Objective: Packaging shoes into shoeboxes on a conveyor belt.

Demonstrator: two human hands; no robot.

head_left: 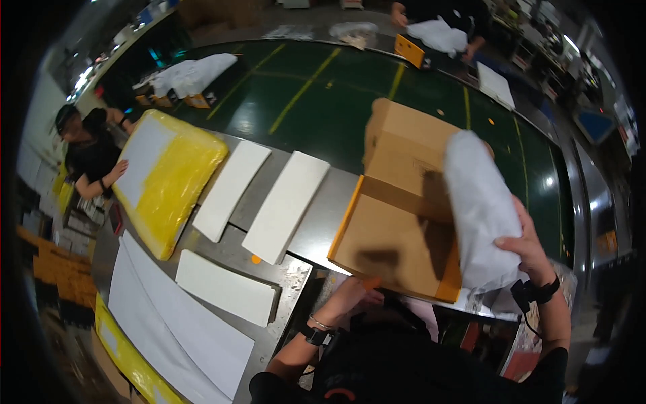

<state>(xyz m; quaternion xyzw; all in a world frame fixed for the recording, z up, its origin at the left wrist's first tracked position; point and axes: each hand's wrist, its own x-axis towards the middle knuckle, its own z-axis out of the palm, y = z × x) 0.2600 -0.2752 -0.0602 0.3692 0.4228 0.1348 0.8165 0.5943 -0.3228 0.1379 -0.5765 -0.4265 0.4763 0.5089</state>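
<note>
My right hand (528, 249) grips a long, rounded bundle in white wrapping (479, 209), thumb on top and fingers around its right side. The bundle is held tilted over the right side of an open cardboard box (397, 232), hiding part of that side. The box is brown inside and orange outside, its lid folded back away from me. My left hand (353, 296) is closed at the box's near edge, with a bit of orange at the fingertips. Shadows fall on the box's bare bottom.
White stacks of flat pieces (287, 205) lie left of the box, with large white sheets (171, 316) nearer me. Beyond runs a green conveyor belt (296, 101). A co-worker (94, 151) touches a yellow-wrapped pack (171, 175); another person (441, 20) handles a white bundle across the belt.
</note>
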